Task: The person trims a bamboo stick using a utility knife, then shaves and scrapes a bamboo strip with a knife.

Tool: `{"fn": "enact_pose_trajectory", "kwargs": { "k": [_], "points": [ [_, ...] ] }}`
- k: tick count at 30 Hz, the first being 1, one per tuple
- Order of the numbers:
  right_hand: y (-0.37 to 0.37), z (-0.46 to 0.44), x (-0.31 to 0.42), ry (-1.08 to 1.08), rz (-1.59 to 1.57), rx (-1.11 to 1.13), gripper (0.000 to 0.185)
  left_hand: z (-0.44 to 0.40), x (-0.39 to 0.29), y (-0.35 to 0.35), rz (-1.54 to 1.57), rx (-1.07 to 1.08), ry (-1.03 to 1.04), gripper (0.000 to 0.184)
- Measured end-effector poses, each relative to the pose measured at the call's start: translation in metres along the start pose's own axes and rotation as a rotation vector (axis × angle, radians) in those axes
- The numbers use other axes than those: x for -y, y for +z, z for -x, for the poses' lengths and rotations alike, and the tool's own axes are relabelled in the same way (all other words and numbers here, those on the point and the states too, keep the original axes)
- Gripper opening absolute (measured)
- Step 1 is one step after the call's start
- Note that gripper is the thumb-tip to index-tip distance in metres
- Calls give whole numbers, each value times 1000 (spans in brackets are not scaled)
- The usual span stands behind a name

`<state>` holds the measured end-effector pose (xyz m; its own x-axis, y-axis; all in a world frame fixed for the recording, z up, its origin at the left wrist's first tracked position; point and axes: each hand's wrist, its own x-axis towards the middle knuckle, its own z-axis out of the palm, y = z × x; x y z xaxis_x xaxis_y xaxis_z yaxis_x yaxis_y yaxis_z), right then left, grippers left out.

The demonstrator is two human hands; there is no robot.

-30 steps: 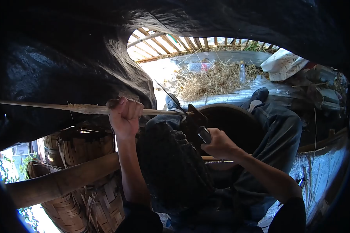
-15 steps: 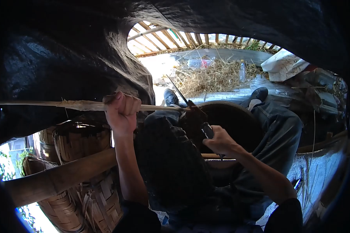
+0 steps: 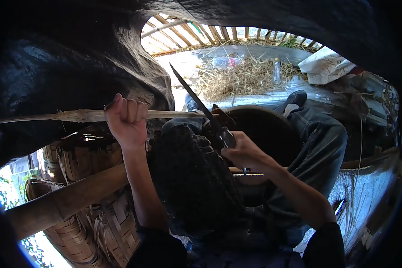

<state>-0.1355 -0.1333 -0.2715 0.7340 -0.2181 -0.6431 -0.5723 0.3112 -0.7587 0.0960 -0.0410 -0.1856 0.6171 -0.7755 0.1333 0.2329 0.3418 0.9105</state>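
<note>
Straw and bottle beyond knife

Dim foreground, bright glare beside straw, sheen on dark tarp, blackened curved edges

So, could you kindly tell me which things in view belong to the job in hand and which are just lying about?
Part of the job:
Pale strip, held in the left hand
Knife, held in the right hand

Apparently just lying about:
Straw
Clear bottle
White sack
</note>
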Motion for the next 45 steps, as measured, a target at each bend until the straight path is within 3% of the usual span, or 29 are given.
{"fn": "enact_pose_trajectory", "kwargs": {
  "k": [2,3,6,8,10,11,16,18,22,23,28,31,35,37,38,40,45],
  "points": [
    [-12,7,23,1,-25,60,15,4,-1,-4,3,15,-15,47],
    [-10,6,22,-224,127,-65,14,4,-2,-2,1,-29,-14,47],
    [-11,18,31,-395,112,-76,15,1,-3,-4,1,-71,-7,46],
    [4,16,9,-360,53,-44,15,0,-3,-4,-1,-72,-5,46],
    [18,6,-20,-62,-109,10,17,0,-1,-3,29,-47,7,47],
    [17,-1,-26,-41,-5,24,19,1,-1,-3,28,-45,11,47],
    [-1,17,22,-114,105,18,17,3,-2,1,-21,-42,1,45],
    [-3,24,32,-374,173,-47,15,1,0,1,23,-45,-8,46],
    [23,19,2,-261,39,-97,12,0,1,3,37,-76,-1,47],
    [22,10,-14,-48,14,-10,12,1,1,2,38,-71,4,47],
    [7,7,-12,-53,154,-61,13,1,0,3,13,-36,-10,47],
    [5,20,5,-394,214,-95,13,-1,1,11,11,-96,-10,47],
    [13,26,6,-311,111,-36,15,-1,1,9,5,-116,-12,47],
    [19,5,-30,-48,116,-34,18,0,2,11,0,-131,1,47],
    [15,-5,-46,-52,116,-38,18,1,2,9,0,-126,4,47],
    [2,-23,-60,9,258,-197,20,2,1,7,-41,-100,12,47],
    [-12,-5,-12,-163,331,-100,19,-2,1,16,-10,-129,10,48]
  ]
}}
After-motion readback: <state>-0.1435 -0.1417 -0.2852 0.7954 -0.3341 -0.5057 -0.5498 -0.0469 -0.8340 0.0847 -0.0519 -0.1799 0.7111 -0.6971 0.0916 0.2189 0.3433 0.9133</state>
